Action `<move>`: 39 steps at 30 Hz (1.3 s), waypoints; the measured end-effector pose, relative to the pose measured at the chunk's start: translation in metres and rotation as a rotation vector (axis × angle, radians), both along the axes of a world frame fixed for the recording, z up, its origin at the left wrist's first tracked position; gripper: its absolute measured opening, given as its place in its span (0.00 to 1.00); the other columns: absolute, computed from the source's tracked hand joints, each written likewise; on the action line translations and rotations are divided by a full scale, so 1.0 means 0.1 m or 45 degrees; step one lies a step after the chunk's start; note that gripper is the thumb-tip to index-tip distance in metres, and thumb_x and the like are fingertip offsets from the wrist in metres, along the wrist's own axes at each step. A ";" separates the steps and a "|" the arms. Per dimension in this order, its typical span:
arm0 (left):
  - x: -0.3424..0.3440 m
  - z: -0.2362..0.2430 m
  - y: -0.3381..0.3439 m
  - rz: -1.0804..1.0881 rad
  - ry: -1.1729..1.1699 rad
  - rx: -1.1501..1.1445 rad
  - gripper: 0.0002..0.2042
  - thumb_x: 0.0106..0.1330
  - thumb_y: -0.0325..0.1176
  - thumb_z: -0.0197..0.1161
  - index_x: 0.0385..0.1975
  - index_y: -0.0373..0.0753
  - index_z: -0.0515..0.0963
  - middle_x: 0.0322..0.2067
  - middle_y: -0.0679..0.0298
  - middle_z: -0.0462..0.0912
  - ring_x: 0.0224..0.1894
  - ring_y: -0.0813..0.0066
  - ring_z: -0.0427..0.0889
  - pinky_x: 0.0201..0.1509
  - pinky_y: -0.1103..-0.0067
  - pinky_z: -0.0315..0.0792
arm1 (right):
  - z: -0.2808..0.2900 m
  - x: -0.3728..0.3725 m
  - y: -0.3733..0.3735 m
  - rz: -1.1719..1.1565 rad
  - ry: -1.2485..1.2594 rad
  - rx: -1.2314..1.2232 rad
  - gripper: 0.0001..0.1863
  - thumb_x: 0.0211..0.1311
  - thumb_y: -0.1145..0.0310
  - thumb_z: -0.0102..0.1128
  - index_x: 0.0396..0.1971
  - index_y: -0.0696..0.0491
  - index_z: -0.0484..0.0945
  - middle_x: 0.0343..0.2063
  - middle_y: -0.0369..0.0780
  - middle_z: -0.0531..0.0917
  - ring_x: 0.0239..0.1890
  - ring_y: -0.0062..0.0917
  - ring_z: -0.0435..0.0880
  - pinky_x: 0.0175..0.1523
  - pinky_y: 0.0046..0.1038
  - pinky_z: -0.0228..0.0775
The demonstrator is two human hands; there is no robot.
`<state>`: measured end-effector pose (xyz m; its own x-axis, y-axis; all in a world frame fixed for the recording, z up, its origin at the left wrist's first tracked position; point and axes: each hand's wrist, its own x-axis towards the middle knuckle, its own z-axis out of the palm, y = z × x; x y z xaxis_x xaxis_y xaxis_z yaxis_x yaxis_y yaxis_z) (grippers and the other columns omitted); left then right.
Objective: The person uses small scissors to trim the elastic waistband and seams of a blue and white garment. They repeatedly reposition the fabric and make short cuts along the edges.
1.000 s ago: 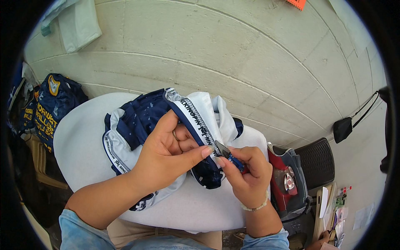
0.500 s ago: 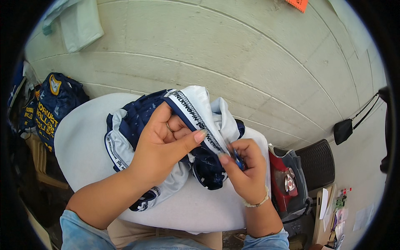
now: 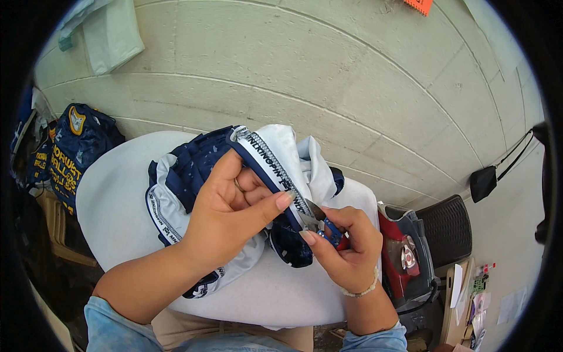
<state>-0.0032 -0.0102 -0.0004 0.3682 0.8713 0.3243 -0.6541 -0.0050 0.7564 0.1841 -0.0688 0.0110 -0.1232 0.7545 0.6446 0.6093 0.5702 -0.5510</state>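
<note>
A navy and white garment lies bunched on a white rounded tabletop. Its white band, with dark lettering and zigzag stitching along it, is lifted and stretched on a slant. My left hand grips this band, thumb on top and fingers beneath. At the band's lower right end, my right hand holds small blue-handled thread snips. Their metal blades are right at the band's edge; whether they touch fabric or thread is too small to tell.
A pale block wall rises behind the tabletop. Navy printed garments are piled at the left. At the right are a red and grey bag and a dark mesh chair back; a small black pouch hangs beyond.
My right hand has shifted slightly down and right, and the snips' blades now show apart from the band's end. My left hand keeps its hold, almost unmoved.
</note>
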 end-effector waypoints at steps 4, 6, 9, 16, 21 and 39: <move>0.03 -0.01 0.00 -0.009 -0.027 0.049 0.28 0.64 0.15 0.56 0.64 0.32 0.56 0.49 0.58 0.77 0.52 0.76 0.78 0.55 0.81 0.73 | 0.01 -0.01 0.00 -0.012 -0.001 0.012 0.18 0.46 0.71 0.77 0.35 0.62 0.78 0.23 0.42 0.81 0.20 0.20 0.77 0.25 0.18 0.67; 0.04 -0.02 -0.02 -0.016 -0.030 0.037 0.28 0.64 0.15 0.57 0.63 0.31 0.56 0.50 0.57 0.77 0.53 0.76 0.77 0.56 0.81 0.73 | 0.02 -0.01 -0.01 -0.012 -0.003 0.014 0.18 0.46 0.71 0.77 0.35 0.62 0.78 0.22 0.42 0.81 0.20 0.20 0.77 0.25 0.18 0.67; 0.03 -0.02 -0.03 -0.039 -0.022 0.043 0.28 0.64 0.15 0.57 0.63 0.31 0.56 0.51 0.57 0.76 0.53 0.75 0.77 0.57 0.81 0.72 | 0.03 0.00 -0.03 -0.008 -0.014 -0.015 0.19 0.46 0.71 0.76 0.36 0.62 0.78 0.23 0.40 0.80 0.22 0.17 0.76 0.27 0.18 0.67; 0.04 -0.03 -0.05 -0.082 0.004 0.054 0.27 0.63 0.14 0.57 0.62 0.31 0.58 0.52 0.58 0.76 0.54 0.75 0.77 0.58 0.81 0.72 | 0.03 0.01 -0.04 -0.009 -0.031 -0.015 0.19 0.46 0.71 0.77 0.35 0.62 0.78 0.23 0.40 0.80 0.21 0.18 0.76 0.26 0.18 0.66; 0.04 -0.03 -0.06 -0.083 0.020 0.044 0.27 0.63 0.14 0.57 0.61 0.31 0.58 0.51 0.58 0.76 0.54 0.75 0.76 0.58 0.81 0.71 | 0.01 0.00 -0.02 -0.002 -0.017 0.048 0.18 0.45 0.71 0.77 0.34 0.60 0.78 0.22 0.41 0.81 0.19 0.20 0.76 0.23 0.19 0.65; 0.05 -0.03 -0.06 -0.077 0.034 0.042 0.26 0.63 0.14 0.58 0.60 0.30 0.60 0.49 0.58 0.77 0.53 0.76 0.77 0.56 0.81 0.72 | 0.02 -0.03 -0.04 -0.045 0.018 -0.014 0.15 0.48 0.72 0.75 0.34 0.60 0.79 0.24 0.41 0.82 0.21 0.21 0.79 0.26 0.19 0.69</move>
